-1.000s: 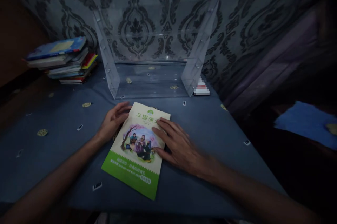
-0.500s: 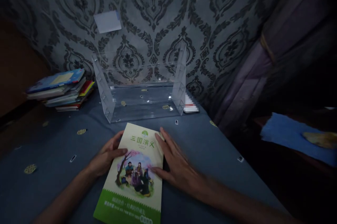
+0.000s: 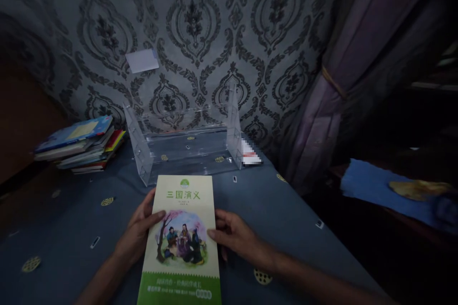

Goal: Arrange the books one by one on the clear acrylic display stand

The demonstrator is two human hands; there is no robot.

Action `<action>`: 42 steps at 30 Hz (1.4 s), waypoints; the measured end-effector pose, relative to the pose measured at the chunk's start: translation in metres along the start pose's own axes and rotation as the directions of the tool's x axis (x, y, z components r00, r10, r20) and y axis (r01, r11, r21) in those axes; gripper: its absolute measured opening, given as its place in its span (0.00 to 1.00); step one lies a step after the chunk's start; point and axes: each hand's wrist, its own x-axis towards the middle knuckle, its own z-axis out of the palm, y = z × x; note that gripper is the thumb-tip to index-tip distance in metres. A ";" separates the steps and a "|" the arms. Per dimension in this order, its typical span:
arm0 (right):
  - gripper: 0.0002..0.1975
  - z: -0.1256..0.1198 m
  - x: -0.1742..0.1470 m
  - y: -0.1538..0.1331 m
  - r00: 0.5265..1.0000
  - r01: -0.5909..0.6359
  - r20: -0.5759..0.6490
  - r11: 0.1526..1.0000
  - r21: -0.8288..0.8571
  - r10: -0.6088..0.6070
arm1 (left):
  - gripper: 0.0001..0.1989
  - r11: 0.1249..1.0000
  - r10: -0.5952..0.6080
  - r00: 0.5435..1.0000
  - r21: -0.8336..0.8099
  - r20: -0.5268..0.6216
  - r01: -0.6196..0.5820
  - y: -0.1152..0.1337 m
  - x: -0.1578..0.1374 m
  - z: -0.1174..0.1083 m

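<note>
Front cover up, a book (image 3: 184, 240) with a cream and green cover and a picture of people under a blossoming tree is held over the table, low in the view. My left hand (image 3: 138, 228) grips its left edge, thumb on the cover and fingers behind. On the opposite edge, my right hand (image 3: 236, 238) is closed with its thumb at the cover's border and the other fingers partly hidden behind. Just beyond the book stands a clear plastic rack (image 3: 186, 150) with stepped sides and nothing on its shelves.
A stack of books (image 3: 80, 145) lies at the left on the blue patterned tablecloth (image 3: 265, 209). A blurred white item (image 3: 250, 152) sits right of the rack. Behind is a patterned wall with a white card (image 3: 142, 61); a tied curtain (image 3: 318, 119) and blue cloth (image 3: 368, 183) are at right.
The book has turned more upright in view. My right hand has gone from lying spread across the cover's edge to gripping the right side. The camera view has tilted upward.
</note>
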 end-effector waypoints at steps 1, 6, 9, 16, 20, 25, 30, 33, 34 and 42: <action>0.31 0.000 0.000 0.000 1.000 0.003 -0.015 1.000 -0.001 -0.003 | 0.50 1.000 0.004 1.000 -0.001 -0.010 -0.004 0.000 0.000 0.001; 0.30 -0.006 0.002 0.000 0.998 0.042 -0.043 0.999 -0.015 -0.042 | 0.51 1.000 0.007 0.999 -0.025 -0.033 -0.007 -0.001 0.001 0.008; 0.28 -0.009 0.004 0.000 0.995 0.069 -0.068 0.998 0.001 -0.069 | 0.51 0.999 -0.009 1.000 -0.038 -0.024 0.008 -0.003 0.002 0.010; 0.26 -0.012 0.006 0.003 0.994 0.055 -0.095 0.998 -0.010 -0.056 | 0.55 0.996 -0.087 0.996 -0.039 -0.022 0.086 -0.008 0.005 0.014; 0.23 -0.012 0.006 0.003 0.993 0.053 -0.107 0.999 -0.012 -0.054 | 0.55 0.995 -0.101 0.994 -0.029 -0.035 0.100 -0.009 0.005 0.016; 0.22 -0.012 0.004 0.002 0.993 0.043 -0.110 0.999 -0.025 -0.046 | 0.57 0.992 -0.119 0.991 -0.040 -0.060 0.116 -0.010 0.007 0.018; 0.23 -0.012 0.003 0.000 0.993 0.054 -0.102 0.998 -0.021 -0.056 | 0.59 0.993 -0.112 0.991 -0.052 -0.073 0.108 -0.011 0.007 0.017; 0.24 -0.012 0.002 0.000 0.994 0.057 -0.095 0.998 -0.004 -0.057 | 0.60 0.992 -0.122 0.990 -0.052 -0.065 0.119 -0.013 0.008 0.015; 0.25 -0.012 0.002 0.000 0.994 0.060 -0.094 0.998 -0.001 -0.060 | 0.60 0.991 -0.124 0.990 -0.055 -0.059 0.121 -0.014 0.009 0.015; 0.29 -0.040 0.021 -0.007 0.969 0.182 -0.147 0.976 -0.122 -0.199 | 0.55 0.999 0.044 0.999 0.012 -0.004 -0.044 -0.006 0.038 0.029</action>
